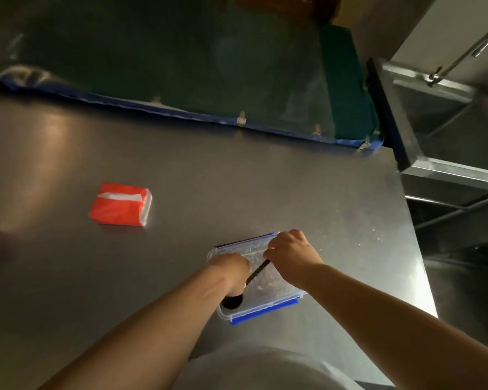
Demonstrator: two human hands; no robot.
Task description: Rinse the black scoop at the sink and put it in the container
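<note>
A clear plastic container [276, 301] with blue clips sits on the steel table near its front right corner. The black scoop [233, 301] lies slanted over it, bowl at the near left corner, ribbed handle rising toward the far right. My right hand [289, 254] is closed around the top of the handle. My left hand [231, 267] rests on the container's left rim, fingers curled over it and partly covering the scoop's neck. The container's contents look pale and granular.
A red tissue pack [121, 204] lies on the steel table [181, 170] to the left. The steel sink [445, 128] with its faucet [462, 57] stands beyond the table's right edge. A green, blue-edged bin [197, 74] runs along the far side.
</note>
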